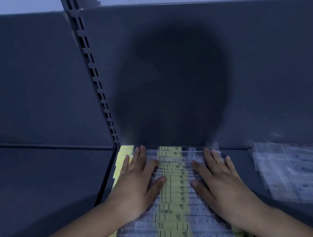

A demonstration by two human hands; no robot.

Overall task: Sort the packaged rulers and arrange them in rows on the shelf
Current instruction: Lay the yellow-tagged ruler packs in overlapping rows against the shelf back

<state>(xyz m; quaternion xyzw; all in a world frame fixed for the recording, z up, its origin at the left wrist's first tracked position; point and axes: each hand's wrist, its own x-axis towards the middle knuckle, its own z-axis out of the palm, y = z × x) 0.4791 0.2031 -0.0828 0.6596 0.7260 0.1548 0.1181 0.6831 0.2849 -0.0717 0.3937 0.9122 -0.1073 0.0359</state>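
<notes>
Hands pressed flat: left hand (137, 186) and right hand (219, 181), each grip released, rest on packaged rulers (174, 199) rowed along the dark shelf (48, 178).

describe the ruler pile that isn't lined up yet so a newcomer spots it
On the dark grey shelf, the left hand and right hand lie flat on a neat row of packaged rulers with a yellow middle stripe. The loose pile lies further right, apart from that row. Its packets lie skewed and show no yellow.
</notes>
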